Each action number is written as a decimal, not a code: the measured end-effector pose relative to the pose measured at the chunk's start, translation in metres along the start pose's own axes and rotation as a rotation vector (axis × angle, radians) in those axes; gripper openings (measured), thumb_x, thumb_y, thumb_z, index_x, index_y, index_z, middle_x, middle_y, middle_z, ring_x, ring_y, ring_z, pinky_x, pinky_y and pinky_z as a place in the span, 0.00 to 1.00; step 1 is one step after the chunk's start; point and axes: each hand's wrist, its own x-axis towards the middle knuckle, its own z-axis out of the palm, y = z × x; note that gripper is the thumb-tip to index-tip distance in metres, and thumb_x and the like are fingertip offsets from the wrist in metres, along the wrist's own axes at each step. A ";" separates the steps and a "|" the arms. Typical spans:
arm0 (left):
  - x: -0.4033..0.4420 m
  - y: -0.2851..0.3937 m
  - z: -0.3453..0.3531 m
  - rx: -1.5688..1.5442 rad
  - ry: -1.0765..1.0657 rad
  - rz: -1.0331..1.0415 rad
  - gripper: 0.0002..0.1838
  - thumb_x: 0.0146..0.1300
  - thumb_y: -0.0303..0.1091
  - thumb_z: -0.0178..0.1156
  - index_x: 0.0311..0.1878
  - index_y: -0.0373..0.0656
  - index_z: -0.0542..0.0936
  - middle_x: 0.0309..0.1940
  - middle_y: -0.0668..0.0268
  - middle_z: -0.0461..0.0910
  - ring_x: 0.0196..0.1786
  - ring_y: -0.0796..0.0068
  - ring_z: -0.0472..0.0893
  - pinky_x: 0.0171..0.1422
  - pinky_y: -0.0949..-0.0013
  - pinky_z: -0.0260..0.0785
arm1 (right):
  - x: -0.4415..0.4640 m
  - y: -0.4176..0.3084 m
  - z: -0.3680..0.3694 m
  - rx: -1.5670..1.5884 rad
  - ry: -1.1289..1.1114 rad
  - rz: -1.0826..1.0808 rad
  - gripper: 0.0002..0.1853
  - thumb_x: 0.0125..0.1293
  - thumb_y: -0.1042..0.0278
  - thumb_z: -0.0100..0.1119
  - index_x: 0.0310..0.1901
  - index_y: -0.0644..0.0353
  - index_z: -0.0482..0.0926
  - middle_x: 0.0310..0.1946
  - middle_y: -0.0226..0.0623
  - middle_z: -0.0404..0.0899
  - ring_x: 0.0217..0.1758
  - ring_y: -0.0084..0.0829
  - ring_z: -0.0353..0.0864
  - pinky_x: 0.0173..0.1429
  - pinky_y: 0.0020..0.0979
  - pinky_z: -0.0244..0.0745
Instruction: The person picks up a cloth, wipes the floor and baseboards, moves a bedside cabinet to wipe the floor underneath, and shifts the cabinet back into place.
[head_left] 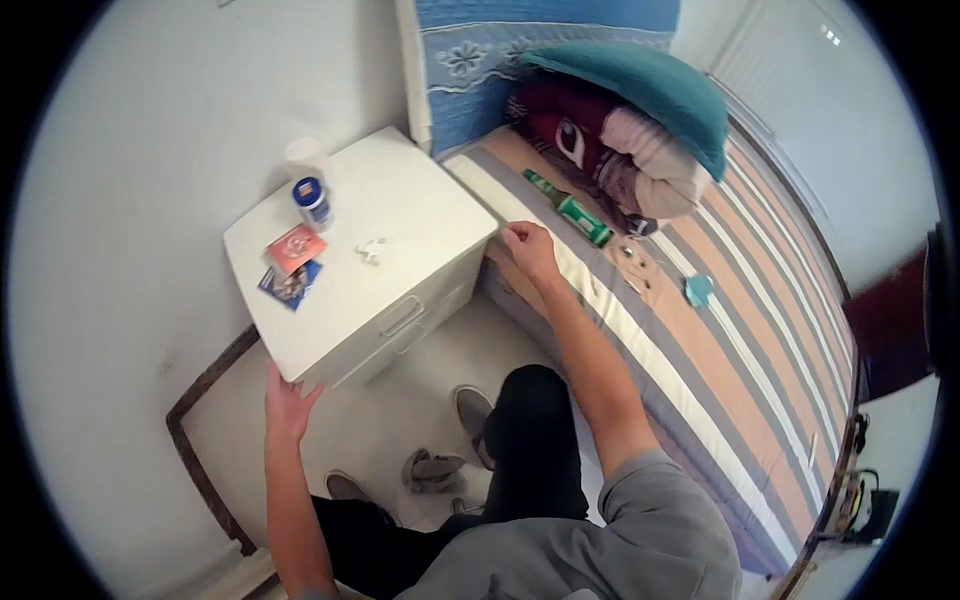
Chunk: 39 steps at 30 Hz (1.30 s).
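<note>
A white nightstand [390, 190] with drawers stands against the wall beside the bed. My left hand [288, 408] is at its near left corner, thumb spread to one side and fingers along the other, gripping the corner. Close to the nightstand's right corner is my right hand [532, 252], fingers curled in. Whether it touches the nightstand, or has anything in it, I cannot tell. On the nightstand top are a blue-lidded canister [312, 205], a white cup-like container [305, 157], an orange packet [296, 248], a blue packet [291, 285] and small white pieces [371, 251].
The striped bed [735, 340] carries a green bottle [582, 220], a teal pillow [650, 85] on folded bedding [600, 150], a tan item [632, 263] and a small teal item [698, 291]. A grey cloth-like item [432, 472] lies on the floor between my feet.
</note>
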 end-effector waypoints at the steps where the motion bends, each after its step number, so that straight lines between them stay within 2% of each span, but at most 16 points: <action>1: -0.005 0.000 0.002 -0.034 0.134 -0.009 0.39 0.78 0.60 0.49 0.81 0.46 0.56 0.78 0.56 0.61 0.79 0.49 0.61 0.78 0.39 0.59 | -0.001 0.018 -0.016 -0.013 0.023 0.008 0.15 0.67 0.64 0.65 0.50 0.63 0.86 0.42 0.48 0.87 0.44 0.41 0.86 0.53 0.38 0.79; 3: -0.014 0.000 -0.007 -0.038 0.100 0.001 0.39 0.78 0.60 0.49 0.81 0.44 0.57 0.77 0.54 0.61 0.79 0.48 0.61 0.79 0.40 0.59 | -0.002 0.051 -0.061 -0.216 0.209 -0.314 0.15 0.62 0.65 0.69 0.48 0.63 0.86 0.46 0.47 0.85 0.49 0.48 0.85 0.57 0.42 0.78; 5: -0.024 0.005 -0.020 -0.048 0.082 0.015 0.39 0.78 0.59 0.49 0.81 0.43 0.57 0.77 0.51 0.61 0.79 0.47 0.60 0.79 0.40 0.59 | -0.001 0.060 -0.110 -0.546 0.395 -0.434 0.16 0.59 0.67 0.71 0.49 0.61 0.85 0.47 0.46 0.83 0.50 0.52 0.82 0.59 0.46 0.77; 9: -0.035 0.018 -0.033 -0.013 0.025 0.017 0.36 0.79 0.56 0.50 0.79 0.40 0.60 0.74 0.48 0.63 0.77 0.49 0.65 0.77 0.44 0.63 | 0.028 0.061 -0.141 -0.760 0.384 -0.392 0.21 0.58 0.64 0.72 0.53 0.60 0.84 0.54 0.47 0.82 0.54 0.54 0.83 0.62 0.49 0.76; 11: -0.036 0.020 -0.037 -0.021 0.030 0.016 0.35 0.79 0.54 0.50 0.78 0.39 0.62 0.73 0.47 0.65 0.75 0.50 0.67 0.76 0.45 0.64 | 0.053 0.082 -0.128 -0.871 0.073 -0.105 0.30 0.53 0.59 0.76 0.57 0.62 0.81 0.57 0.52 0.82 0.60 0.53 0.83 0.65 0.49 0.76; 12: -0.036 0.020 -0.038 0.000 0.028 0.010 0.34 0.79 0.53 0.51 0.77 0.39 0.63 0.72 0.47 0.66 0.74 0.51 0.68 0.75 0.46 0.66 | 0.061 0.081 -0.126 -0.865 0.066 -0.120 0.30 0.53 0.59 0.76 0.57 0.62 0.81 0.57 0.52 0.82 0.60 0.53 0.83 0.65 0.49 0.76; 14: -0.038 0.020 -0.040 0.002 0.046 0.021 0.33 0.79 0.51 0.52 0.77 0.38 0.64 0.71 0.47 0.67 0.73 0.52 0.70 0.74 0.47 0.67 | 0.080 0.074 -0.121 -0.931 -0.117 0.250 0.38 0.50 0.55 0.78 0.62 0.65 0.77 0.58 0.59 0.82 0.63 0.53 0.82 0.66 0.48 0.77; 15: -0.038 0.021 -0.038 -0.017 0.046 0.016 0.32 0.78 0.50 0.53 0.76 0.39 0.65 0.70 0.48 0.69 0.71 0.53 0.71 0.73 0.48 0.68 | 0.088 0.077 -0.119 -0.932 -0.128 0.229 0.38 0.50 0.55 0.78 0.62 0.65 0.77 0.58 0.59 0.82 0.63 0.53 0.82 0.66 0.48 0.77; 17: -0.038 0.022 -0.032 -0.058 0.060 0.032 0.31 0.78 0.50 0.53 0.75 0.39 0.66 0.69 0.49 0.70 0.69 0.54 0.73 0.72 0.48 0.68 | 0.106 0.086 -0.111 -0.680 -0.025 0.137 0.41 0.50 0.56 0.78 0.64 0.68 0.73 0.54 0.64 0.82 0.61 0.54 0.82 0.64 0.47 0.78; 19: -0.039 0.021 -0.027 -0.004 0.025 0.048 0.30 0.76 0.48 0.55 0.74 0.40 0.68 0.65 0.53 0.74 0.67 0.56 0.75 0.69 0.51 0.71 | 0.106 0.055 -0.079 -0.541 0.047 0.051 0.38 0.55 0.62 0.76 0.65 0.69 0.72 0.54 0.58 0.83 0.59 0.48 0.84 0.61 0.42 0.79; 21: -0.036 0.018 -0.026 -0.016 0.024 0.058 0.30 0.76 0.48 0.55 0.74 0.40 0.68 0.64 0.54 0.76 0.65 0.56 0.76 0.67 0.51 0.72 | 0.103 0.016 -0.043 0.308 -0.099 0.001 0.33 0.60 0.69 0.73 0.65 0.68 0.71 0.54 0.46 0.81 0.55 0.37 0.83 0.59 0.37 0.79; 23: -0.031 0.019 -0.025 0.000 0.009 0.050 0.30 0.76 0.48 0.55 0.74 0.40 0.68 0.63 0.55 0.77 0.64 0.57 0.77 0.66 0.52 0.73 | 0.091 -0.058 0.001 0.524 -0.216 -0.144 0.30 0.64 0.72 0.70 0.65 0.67 0.69 0.53 0.38 0.78 0.53 0.30 0.79 0.57 0.35 0.78; 27: -0.033 0.027 -0.009 0.028 0.032 0.021 0.30 0.76 0.48 0.56 0.74 0.40 0.68 0.62 0.56 0.78 0.63 0.57 0.78 0.66 0.52 0.72 | 0.114 -0.133 0.110 0.519 -0.248 -0.312 0.33 0.64 0.72 0.71 0.65 0.67 0.63 0.50 0.40 0.76 0.51 0.30 0.78 0.55 0.35 0.78; 30: -0.031 0.023 -0.019 -0.006 0.004 0.041 0.30 0.76 0.47 0.56 0.74 0.39 0.68 0.63 0.55 0.78 0.63 0.57 0.78 0.66 0.53 0.73 | 0.110 -0.168 0.165 0.328 -0.265 -0.231 0.34 0.60 0.72 0.72 0.64 0.65 0.62 0.51 0.42 0.75 0.51 0.31 0.78 0.57 0.35 0.77; 33: -0.044 0.029 -0.024 -0.068 0.001 0.052 0.30 0.76 0.47 0.56 0.74 0.38 0.67 0.65 0.53 0.76 0.64 0.57 0.78 0.65 0.53 0.74 | 0.134 -0.124 0.225 0.504 -0.229 -0.379 0.34 0.60 0.73 0.72 0.64 0.65 0.62 0.52 0.42 0.74 0.52 0.32 0.78 0.58 0.36 0.76; 39: -0.066 0.042 -0.024 -0.078 0.011 0.066 0.30 0.78 0.46 0.55 0.74 0.36 0.66 0.66 0.50 0.75 0.64 0.58 0.79 0.65 0.52 0.75 | 0.114 -0.128 0.232 0.477 -0.263 -0.370 0.32 0.61 0.76 0.71 0.62 0.64 0.61 0.53 0.44 0.75 0.56 0.34 0.79 0.61 0.37 0.75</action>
